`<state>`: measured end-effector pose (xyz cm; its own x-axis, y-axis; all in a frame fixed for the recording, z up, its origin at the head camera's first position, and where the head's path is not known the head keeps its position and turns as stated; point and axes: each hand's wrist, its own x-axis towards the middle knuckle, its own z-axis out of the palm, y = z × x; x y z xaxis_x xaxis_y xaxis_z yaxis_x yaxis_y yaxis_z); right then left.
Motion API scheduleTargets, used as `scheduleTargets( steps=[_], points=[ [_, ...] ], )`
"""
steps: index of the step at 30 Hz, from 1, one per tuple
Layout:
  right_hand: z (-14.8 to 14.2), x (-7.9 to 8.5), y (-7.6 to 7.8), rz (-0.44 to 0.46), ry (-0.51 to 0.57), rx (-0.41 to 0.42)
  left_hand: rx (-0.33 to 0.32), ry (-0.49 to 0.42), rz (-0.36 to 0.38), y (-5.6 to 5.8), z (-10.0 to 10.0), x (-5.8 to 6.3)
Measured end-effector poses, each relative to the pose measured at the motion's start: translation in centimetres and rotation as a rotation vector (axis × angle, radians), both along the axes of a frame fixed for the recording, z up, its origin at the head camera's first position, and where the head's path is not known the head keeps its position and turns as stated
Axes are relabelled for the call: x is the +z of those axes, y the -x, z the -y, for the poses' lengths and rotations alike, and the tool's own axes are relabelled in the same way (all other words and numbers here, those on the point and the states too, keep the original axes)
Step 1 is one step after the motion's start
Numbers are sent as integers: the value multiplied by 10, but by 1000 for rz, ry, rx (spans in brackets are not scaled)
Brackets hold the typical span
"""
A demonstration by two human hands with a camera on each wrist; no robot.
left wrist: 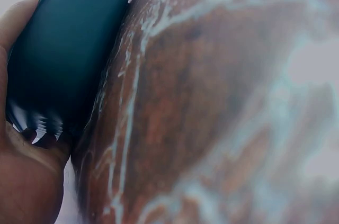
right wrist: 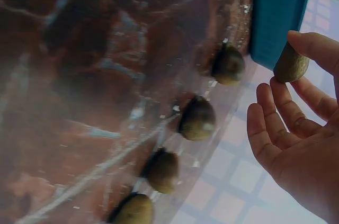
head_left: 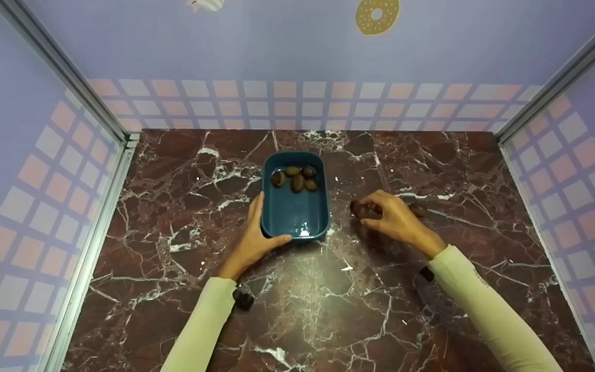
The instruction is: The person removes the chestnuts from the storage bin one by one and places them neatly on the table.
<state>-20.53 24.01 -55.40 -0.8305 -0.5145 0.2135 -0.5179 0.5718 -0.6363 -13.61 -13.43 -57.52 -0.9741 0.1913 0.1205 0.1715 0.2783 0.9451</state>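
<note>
A teal rectangular container (head_left: 296, 219) stands on the marble-patterned table, with several oval brown-green fruits (head_left: 297, 183) at its far end. My left hand (head_left: 256, 237) holds the container at its near left corner, fingers along the left wall and thumb at the near rim. To the right of it, my right hand (head_left: 393, 217) pinches one oval brown-green fruit (right wrist: 292, 64) between thumb and fingertips. Several more such fruits (right wrist: 197, 119) lie in a row on the table by this hand; in the head view the hand hides part of that row.
The reddish-brown table (head_left: 173, 310) has white veins and a glossy glare near the middle. Purple panels with pink and white squares (head_left: 284, 106) rise at the back and both sides, joined by metal corner rails (head_left: 78, 77).
</note>
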Motion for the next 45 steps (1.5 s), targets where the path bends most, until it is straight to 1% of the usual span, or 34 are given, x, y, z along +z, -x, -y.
scheduleTargets(
  steps=[2, 5, 8, 12, 14, 17, 22, 23, 24, 29, 30, 31, 34, 39, 45],
  points=[
    [-3, -4, -3, -2, -2, -7, -13, 20, 3, -1, 1, 3],
    [-6, -9, -7, 6, -16, -21, -9, 12, -12, 0, 0, 0],
    [-7, -13, -10, 23, -25, -24, 11, -2, -30, 5, -1, -17],
    [-8, -18, -13, 39, -35, -12, 34, 10, -15, 13, 0, -38],
    [-8, -21, -15, 42, -46, -7, 38, 14, -8, 14, 1, -41],
    [-8, -24, -18, 42, -65, -8, 32, -2, 0, 15, 3, -43],
    [-7, -30, -20, 53, -88, -22, 21, -4, 8, 14, 2, -42],
    [-7, -30, -20, 60, -89, -25, 19, 1, 11, 13, 2, -39],
    [-7, -31, -20, 63, -91, -26, 15, 5, 9, 11, 1, -32],
    [-6, -33, -21, 52, -117, -29, 14, 8, 6, 11, 2, -34],
    [-6, -33, -21, 44, -121, -30, 16, 8, 0, 12, 2, -37],
    [-6, -34, -21, 36, -127, -32, 20, 9, -1, 14, 3, -44],
    [-5, -34, -21, 27, -130, -34, 19, 18, 2, 13, 3, -43],
    [-6, -28, -19, 33, -103, -31, 19, 22, 0, 14, 4, -43],
    [-5, -13, -8, 13, -63, -24, 21, 23, 4, 14, 5, -42]
  ],
)
